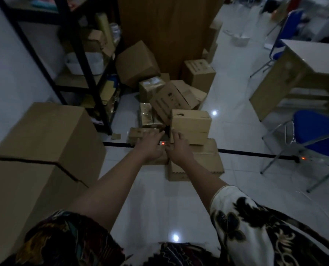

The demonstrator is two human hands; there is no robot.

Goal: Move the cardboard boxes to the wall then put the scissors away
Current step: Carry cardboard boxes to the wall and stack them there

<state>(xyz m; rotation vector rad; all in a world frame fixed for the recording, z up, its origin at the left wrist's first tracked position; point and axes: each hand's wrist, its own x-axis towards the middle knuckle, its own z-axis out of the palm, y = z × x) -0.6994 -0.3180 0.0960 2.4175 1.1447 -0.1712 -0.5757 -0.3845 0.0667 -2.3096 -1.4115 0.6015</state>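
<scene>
Several cardboard boxes lie in a loose pile on the white tiled floor in front of a wooden panel [165,31]. My left hand [150,146] reaches out flat over a low small box [138,134], fingers apart. My right hand [178,150] stretches beside a taller box [191,125] that rests on a flat box [207,162], fingertips at its left side. Neither hand grips anything. A small red light [163,143] glows between the hands. No scissors are in view.
A large cardboard box [42,146] stands close at my left. Behind it is a black metal shelf rack [83,60] with goods. A black cable [252,153] crosses the floor. A table [302,70] and blue chairs [317,129] stand on the right.
</scene>
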